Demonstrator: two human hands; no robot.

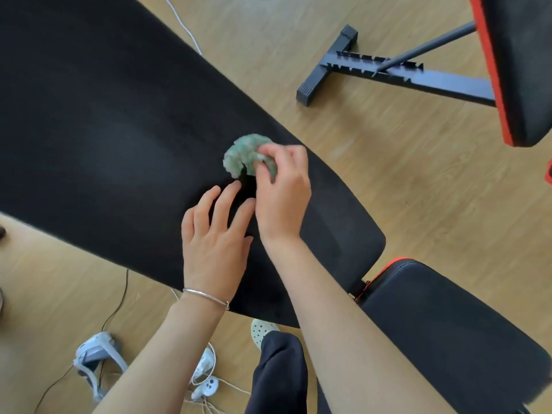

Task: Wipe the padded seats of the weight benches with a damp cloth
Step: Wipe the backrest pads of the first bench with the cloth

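A long black padded bench back (104,138) runs from the upper left to the lower right middle. On it lies a bunched green cloth (242,156). My right hand (282,189) pinches the cloth's right side with fingertips. My left hand (215,234) rests just below the cloth, fingers spread flat on the pad, a thin bracelet on its wrist. The bench's shorter black seat pad (442,330) with red trim adjoins at the lower right.
A second bench stands at the upper right, with a black and red pad (519,70) and a dark steel frame (373,70) on the wooden floor. Below the bench lie a headset (95,354), white controllers (206,383) and cables. My dark trouser leg (280,377) and a white shoe (261,330) show at the bottom.
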